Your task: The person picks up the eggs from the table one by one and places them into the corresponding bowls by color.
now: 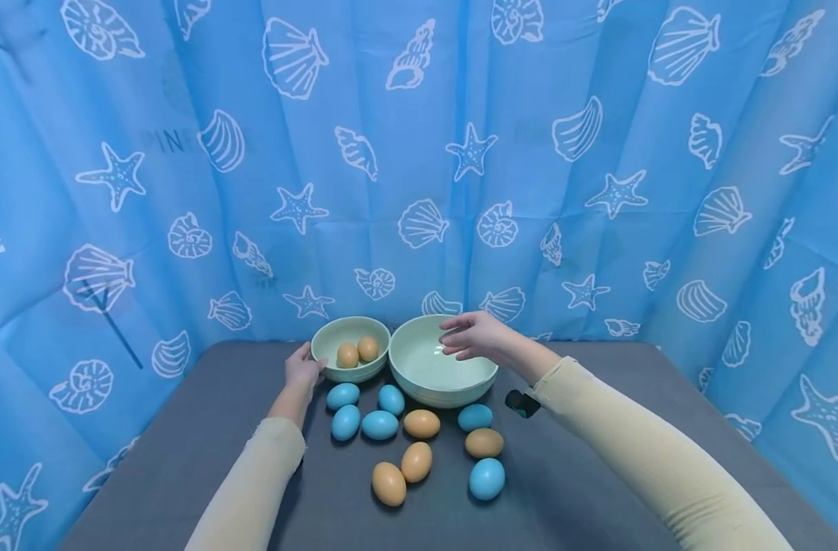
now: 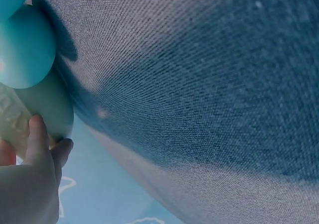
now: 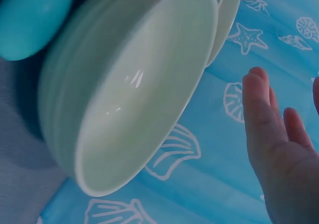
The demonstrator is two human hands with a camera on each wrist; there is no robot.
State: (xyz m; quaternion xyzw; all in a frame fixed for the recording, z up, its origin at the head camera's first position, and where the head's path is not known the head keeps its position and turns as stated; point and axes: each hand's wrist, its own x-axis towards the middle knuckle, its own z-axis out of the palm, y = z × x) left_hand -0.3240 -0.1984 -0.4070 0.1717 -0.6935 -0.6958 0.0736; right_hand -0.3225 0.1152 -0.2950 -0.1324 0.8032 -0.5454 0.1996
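Two orange-tan eggs [image 1: 357, 351] lie in the smaller pale green bowl [image 1: 350, 374]. The left hand [image 1: 303, 368] grips that bowl's left rim, thumb at the edge; in the left wrist view its fingers [image 2: 37, 139] lie against the bowl's side [image 2: 50, 104]. Over the larger pale green bowl [image 1: 439, 396], which holds nothing, the right hand [image 1: 480, 337] hovers near the right rim with fingers extended and nothing in them. The right wrist view shows this hand [image 3: 279, 139] apart from the larger bowl [image 3: 139, 94].
Several blue eggs [image 1: 380, 425] and several orange-tan eggs [image 1: 389, 484] lie on the grey cloth-covered table [image 1: 570, 490] in front of the bowls. A blue curtain [image 1: 419, 184] with white shell prints hangs behind. A dark device [image 1: 522, 403] is at the right wrist.
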